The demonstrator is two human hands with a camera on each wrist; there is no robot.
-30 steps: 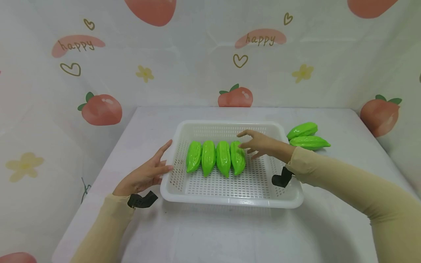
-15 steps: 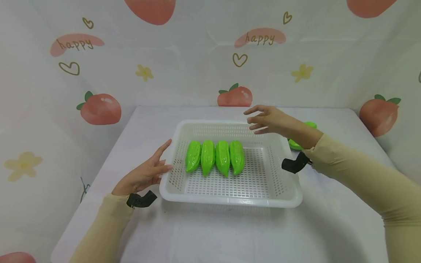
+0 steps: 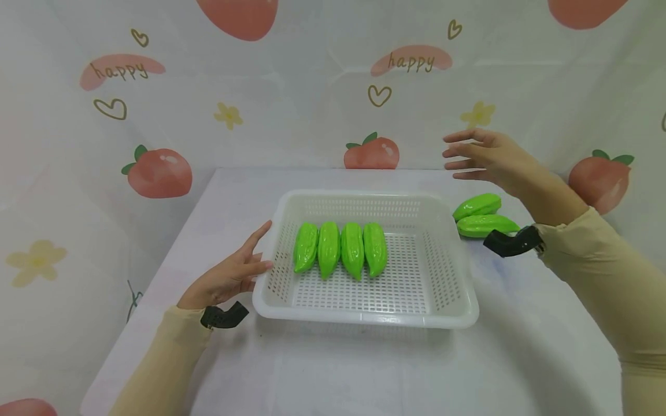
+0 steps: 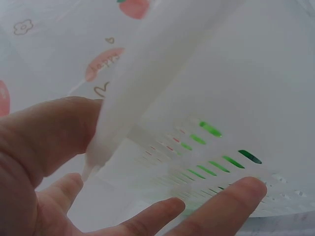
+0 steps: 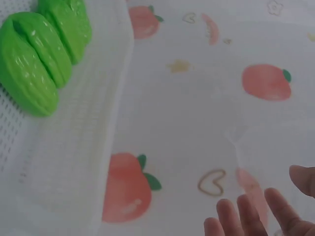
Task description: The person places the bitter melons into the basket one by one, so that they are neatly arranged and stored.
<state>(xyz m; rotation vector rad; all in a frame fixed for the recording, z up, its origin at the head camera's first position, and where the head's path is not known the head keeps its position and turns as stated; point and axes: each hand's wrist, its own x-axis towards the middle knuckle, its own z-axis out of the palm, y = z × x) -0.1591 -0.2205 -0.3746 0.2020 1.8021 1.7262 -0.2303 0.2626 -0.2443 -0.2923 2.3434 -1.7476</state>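
Here's the right hand (image 3: 491, 157), up in the air, fingers loosely extended, grasping nothing, near two green ridged fruits (image 3: 486, 226) lying close together on the worktop (image 3: 359, 375), just beside the white basket (image 3: 395, 319). Over to the left hand (image 3: 229, 277): fingers spread, touching the basket's left side. Inside, four more green fruits (image 3: 352, 251) lie in a row, pointed tips toward the person!

Six green fruits (image 3: 329, 248), one basket (image 3: 364, 318), two hands (image 3: 229, 276)

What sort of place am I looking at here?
Probably a small staged recording corner: a fruit-printed backdrop behind a pale table, with glossy, artificial-looking green produce in a white basket.
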